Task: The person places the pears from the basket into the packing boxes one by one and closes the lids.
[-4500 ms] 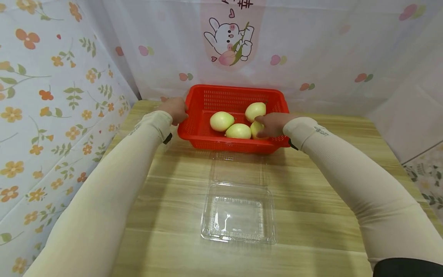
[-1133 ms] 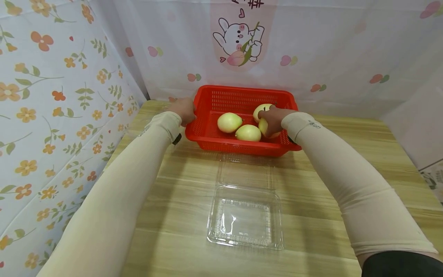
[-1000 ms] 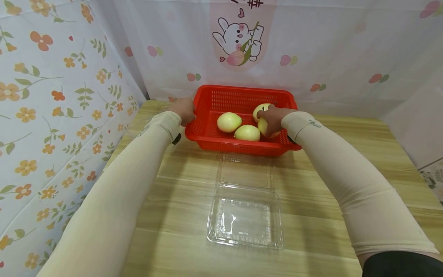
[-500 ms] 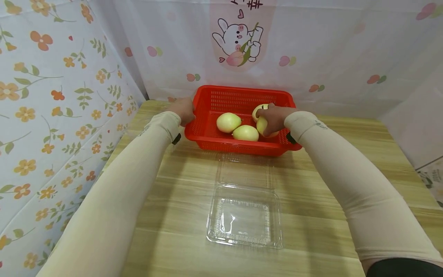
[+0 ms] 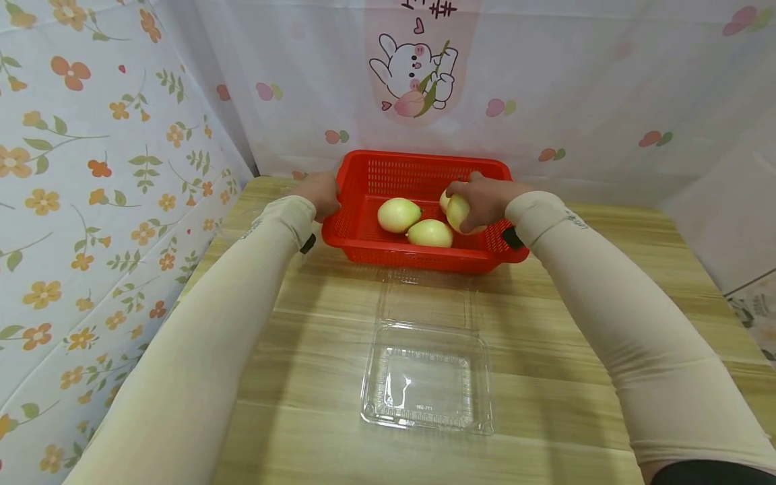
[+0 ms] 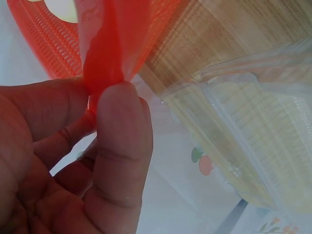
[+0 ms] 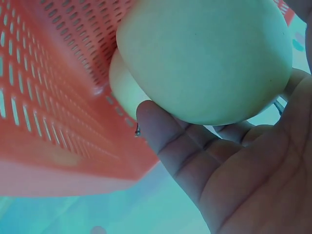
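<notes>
A red perforated basket (image 5: pixel 418 259) stands at the back of the table with pale yellow pears in it. My left hand (image 5: pixel 324 195) grips its left end; in the left wrist view, thumb and fingers pinch the red rim (image 6: pixel 105 58). Over the right end, my right hand (image 5: pixel 485 197) has its fingers curled round a pear (image 5: pixel 459 214). The right wrist view shows that large pale fruit against the fingers, with another pear (image 7: pixel 124 85) behind it. Two more pears, one at left (image 5: pixel 398 215) and one at the front (image 5: pixel 432 234), lie on the basket floor.
An open clear plastic clamshell box (image 5: pixel 427 387) lies in front of the basket, its lid (image 5: pixel 427 303) folded back toward it. More clear plastic boxes (image 6: pixel 253 131) are beside the left hand. Printed curtains (image 5: pixel 291 87) hang behind and left of the wooden table (image 5: pixel 545 404).
My right hand has closed round the right-hand pear and moved it slightly up, covering more of the rear pear. The left hand keeps its hold on the basket.
</notes>
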{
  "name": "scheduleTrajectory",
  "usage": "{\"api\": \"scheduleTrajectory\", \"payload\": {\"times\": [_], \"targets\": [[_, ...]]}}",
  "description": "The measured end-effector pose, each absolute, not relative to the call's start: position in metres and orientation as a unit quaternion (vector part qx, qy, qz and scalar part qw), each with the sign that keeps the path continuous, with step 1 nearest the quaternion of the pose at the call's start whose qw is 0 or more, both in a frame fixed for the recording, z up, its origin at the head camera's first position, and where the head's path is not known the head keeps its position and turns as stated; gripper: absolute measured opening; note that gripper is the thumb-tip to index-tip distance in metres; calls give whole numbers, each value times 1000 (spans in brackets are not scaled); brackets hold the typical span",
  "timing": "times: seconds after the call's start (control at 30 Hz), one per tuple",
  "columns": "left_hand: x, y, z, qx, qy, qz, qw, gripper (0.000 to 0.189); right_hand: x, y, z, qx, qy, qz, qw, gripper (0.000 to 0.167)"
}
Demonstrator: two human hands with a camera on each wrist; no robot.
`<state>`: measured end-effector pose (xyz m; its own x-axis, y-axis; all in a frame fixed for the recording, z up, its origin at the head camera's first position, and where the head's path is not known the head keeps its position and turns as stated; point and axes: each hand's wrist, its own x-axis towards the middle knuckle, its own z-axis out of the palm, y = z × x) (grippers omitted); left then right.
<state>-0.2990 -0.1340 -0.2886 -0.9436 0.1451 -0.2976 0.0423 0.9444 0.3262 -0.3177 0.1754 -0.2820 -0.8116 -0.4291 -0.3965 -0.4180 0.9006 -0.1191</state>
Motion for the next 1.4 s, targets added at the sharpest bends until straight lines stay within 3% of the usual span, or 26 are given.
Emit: {"api": "scheduleTrajectory", "payload": {"times": [1.4], "targets": [[-295,-135,-288,44,971,183,151,19,-283,197,-263,-230,956,-73,166,72]]}}
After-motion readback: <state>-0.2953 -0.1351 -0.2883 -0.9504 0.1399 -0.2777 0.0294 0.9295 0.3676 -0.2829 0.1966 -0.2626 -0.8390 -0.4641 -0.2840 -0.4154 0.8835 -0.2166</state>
